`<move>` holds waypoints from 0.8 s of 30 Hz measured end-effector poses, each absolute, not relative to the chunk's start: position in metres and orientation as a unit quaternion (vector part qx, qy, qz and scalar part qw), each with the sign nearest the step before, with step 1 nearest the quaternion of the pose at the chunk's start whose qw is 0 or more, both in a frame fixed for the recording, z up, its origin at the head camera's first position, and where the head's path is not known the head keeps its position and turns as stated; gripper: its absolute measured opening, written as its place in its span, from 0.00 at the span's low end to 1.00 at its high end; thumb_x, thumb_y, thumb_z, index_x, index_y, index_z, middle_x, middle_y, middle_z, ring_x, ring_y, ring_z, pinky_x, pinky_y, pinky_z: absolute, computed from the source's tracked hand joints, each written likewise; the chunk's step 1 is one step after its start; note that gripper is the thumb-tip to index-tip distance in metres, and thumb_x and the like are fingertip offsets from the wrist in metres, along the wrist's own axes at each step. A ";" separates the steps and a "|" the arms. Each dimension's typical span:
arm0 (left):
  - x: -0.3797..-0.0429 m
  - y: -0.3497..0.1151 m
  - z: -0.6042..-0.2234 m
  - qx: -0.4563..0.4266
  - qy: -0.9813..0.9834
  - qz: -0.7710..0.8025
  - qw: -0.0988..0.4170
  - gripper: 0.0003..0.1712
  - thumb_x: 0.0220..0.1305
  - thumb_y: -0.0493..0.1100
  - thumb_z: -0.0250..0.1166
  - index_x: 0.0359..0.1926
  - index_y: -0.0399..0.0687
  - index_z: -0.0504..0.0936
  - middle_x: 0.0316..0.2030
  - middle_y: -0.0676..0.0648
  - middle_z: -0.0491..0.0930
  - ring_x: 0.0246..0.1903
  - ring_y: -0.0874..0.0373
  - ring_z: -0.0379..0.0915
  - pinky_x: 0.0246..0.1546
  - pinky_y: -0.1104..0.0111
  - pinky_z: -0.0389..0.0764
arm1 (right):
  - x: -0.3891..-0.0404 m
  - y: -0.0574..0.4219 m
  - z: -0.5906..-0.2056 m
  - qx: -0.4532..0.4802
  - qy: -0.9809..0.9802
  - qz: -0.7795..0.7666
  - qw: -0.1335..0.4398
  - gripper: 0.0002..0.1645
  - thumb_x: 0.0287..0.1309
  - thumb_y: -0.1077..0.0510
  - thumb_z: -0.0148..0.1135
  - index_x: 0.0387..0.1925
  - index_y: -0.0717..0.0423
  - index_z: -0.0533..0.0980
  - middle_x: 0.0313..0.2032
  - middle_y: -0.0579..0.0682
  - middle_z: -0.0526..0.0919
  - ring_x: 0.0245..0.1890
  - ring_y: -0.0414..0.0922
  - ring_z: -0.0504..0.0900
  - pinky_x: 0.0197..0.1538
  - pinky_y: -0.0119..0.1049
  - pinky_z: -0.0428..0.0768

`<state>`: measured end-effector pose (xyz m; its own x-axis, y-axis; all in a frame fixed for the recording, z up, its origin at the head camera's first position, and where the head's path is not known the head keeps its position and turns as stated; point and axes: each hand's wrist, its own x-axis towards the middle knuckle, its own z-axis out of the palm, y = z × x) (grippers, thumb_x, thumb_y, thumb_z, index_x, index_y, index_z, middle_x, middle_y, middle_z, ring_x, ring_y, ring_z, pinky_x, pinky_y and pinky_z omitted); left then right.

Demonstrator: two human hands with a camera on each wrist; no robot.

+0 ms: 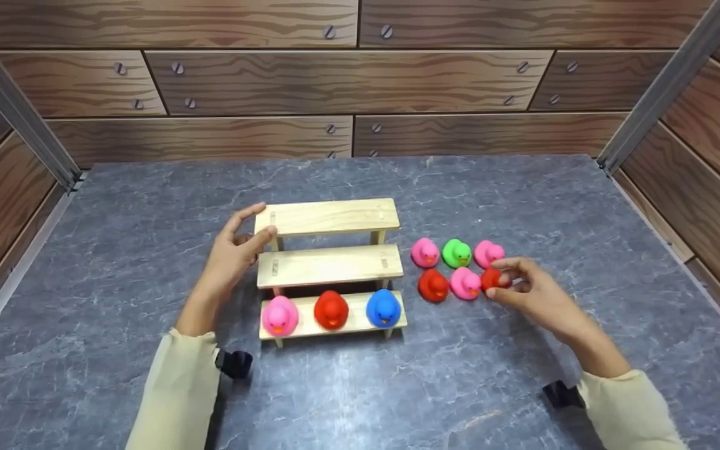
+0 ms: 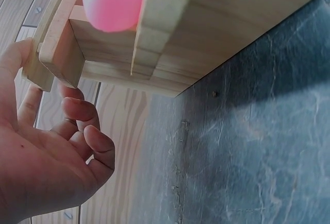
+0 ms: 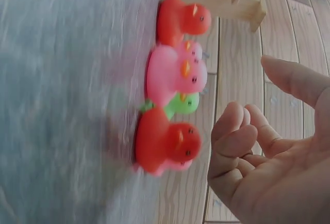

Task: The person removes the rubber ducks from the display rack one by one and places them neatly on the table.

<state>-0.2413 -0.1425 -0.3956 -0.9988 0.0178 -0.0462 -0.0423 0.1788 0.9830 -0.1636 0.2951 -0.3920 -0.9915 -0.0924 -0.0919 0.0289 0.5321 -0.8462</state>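
A three-step wooden stand stands in front of me. My left hand pinches the left end of its top step, thumb at the front edge and a finger at the back corner. On the lowest step sit a pink rubber duck, a red duck and a blue duck. My right hand hovers over the nearest red duck at the right end of a group. Its thumb and fingers are apart and hold nothing; a gap to that duck shows in the right wrist view.
Right of the stand, the same group has a green duck, pink ducks and another red duck, in two rows. The grey marbled tabletop is bounded by wood-patterned walls at the back and sides.
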 end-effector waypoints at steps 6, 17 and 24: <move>-0.242 -0.143 -0.395 -0.008 0.766 0.642 0.021 0.31 0.64 0.48 0.66 0.67 0.59 0.68 0.24 0.55 0.70 0.21 0.66 0.59 0.26 0.75 0.63 | -0.158 0.278 -0.392 -0.047 0.840 -0.533 0.088 0.33 0.55 0.64 0.66 0.60 0.71 0.63 0.40 0.53 0.71 0.34 0.38 0.75 0.38 0.27 0.78; -0.241 -0.143 -0.397 -0.008 0.756 0.654 0.021 0.31 0.64 0.48 0.65 0.67 0.58 0.68 0.21 0.56 0.69 0.20 0.67 0.59 0.24 0.76 0.62 | -0.152 0.252 -0.394 -0.109 0.826 -0.544 0.099 0.33 0.55 0.65 0.66 0.59 0.71 0.63 0.40 0.53 0.68 0.36 0.38 0.74 0.37 0.25 0.75; -0.242 -0.143 -0.397 -0.010 0.762 0.647 0.020 0.32 0.64 0.48 0.65 0.67 0.58 0.68 0.22 0.56 0.69 0.20 0.67 0.59 0.24 0.76 0.62 | -0.152 0.240 -0.399 -0.103 0.835 -0.529 0.110 0.33 0.55 0.62 0.68 0.58 0.70 0.65 0.39 0.54 0.69 0.33 0.43 0.75 0.35 0.26 0.73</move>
<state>-0.2416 -0.1431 -0.3971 -0.9990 0.0105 -0.0426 -0.0404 0.1619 0.9860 -0.1524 0.2399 -0.3994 -0.9544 -0.2892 -0.0748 -0.0560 0.4191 -0.9062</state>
